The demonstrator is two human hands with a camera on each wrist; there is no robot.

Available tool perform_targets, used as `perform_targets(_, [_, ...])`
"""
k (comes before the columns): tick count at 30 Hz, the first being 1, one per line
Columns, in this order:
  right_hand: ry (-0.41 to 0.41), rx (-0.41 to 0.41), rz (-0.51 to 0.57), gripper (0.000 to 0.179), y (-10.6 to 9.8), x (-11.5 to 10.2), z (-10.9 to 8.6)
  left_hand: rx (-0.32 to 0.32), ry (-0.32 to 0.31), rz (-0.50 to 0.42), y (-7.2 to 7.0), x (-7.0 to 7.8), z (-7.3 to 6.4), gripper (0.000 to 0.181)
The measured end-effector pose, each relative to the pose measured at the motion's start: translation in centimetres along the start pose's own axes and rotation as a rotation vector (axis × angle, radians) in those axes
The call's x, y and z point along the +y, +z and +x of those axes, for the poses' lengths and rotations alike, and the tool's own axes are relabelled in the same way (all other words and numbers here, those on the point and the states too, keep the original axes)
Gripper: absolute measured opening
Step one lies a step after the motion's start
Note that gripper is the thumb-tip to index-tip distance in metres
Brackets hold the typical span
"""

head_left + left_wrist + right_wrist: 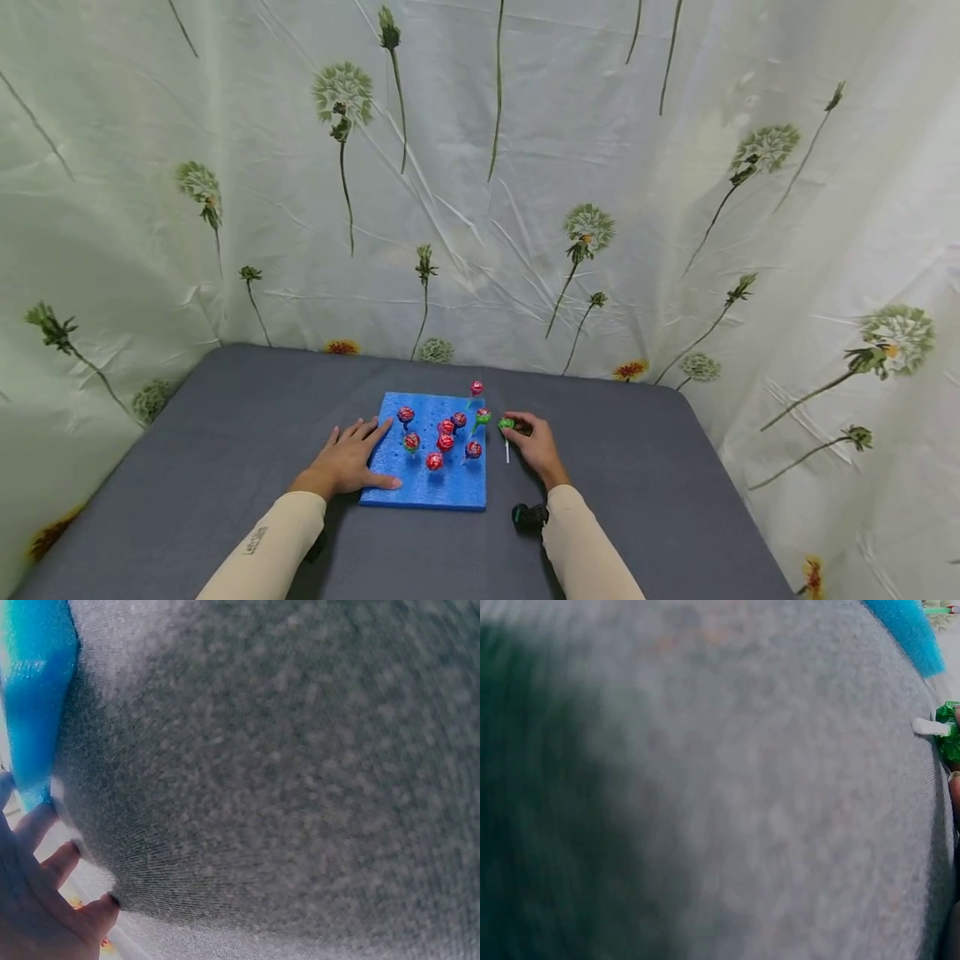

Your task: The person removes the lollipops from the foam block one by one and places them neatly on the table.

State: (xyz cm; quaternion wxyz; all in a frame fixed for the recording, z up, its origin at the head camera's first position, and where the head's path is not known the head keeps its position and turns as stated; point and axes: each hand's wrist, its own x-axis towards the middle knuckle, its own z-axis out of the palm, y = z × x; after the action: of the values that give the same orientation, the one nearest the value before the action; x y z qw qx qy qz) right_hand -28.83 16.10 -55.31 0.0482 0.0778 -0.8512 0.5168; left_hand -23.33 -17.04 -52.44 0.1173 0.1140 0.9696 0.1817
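We see a pale, shiny curtain (465, 208) with green puffy flowers behind a grey table (255, 433). A square blue board (386, 498) lies on the table, and nine lollipops (434, 461) stand up on it. They have round heads, mostly red, some with green or dark bits.

The left hand (347, 461) rests flat at the board's left edge. Its grip is loose, with the fingers spread and the thumb lying on the blue. The right hand (538, 447) is just past the board's right side. Its grip pinches a green lollipop (507, 423) by the head, off the board, with the white stick (507, 452) pointing down. We cannot tell if the stick touches the table.

Only the view from the head shows us all the lollipops and both hands together. The left wrist view shows the board's thick side and the spread fingers up close. The right wrist view shows the green wrapper (946, 742) is crinkly, and a corner of the board is near it. There we see only the tips of the fingers.

The table top is soft cloth, with thin lines in the left wrist view. The board looks rough, like foam. Both sleeves (588, 542) are cream, and a black thing (528, 518) is by the right one.
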Motion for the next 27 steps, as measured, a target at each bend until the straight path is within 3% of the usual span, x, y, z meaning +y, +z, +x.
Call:
perform_targets(13, [0.034, 0.058, 0.044, 0.024, 0.34, 0.36, 0.02, -0.001, 0.014, -0.017, -0.38, 0.20, -0.02, 0.110])
perform_targets(27, [0.071, 0.051, 0.094, 0.030, 0.34, 0.18, 0.15, 0.011, 0.008, -0.022, -0.15, 0.26, -0.41, 0.109])
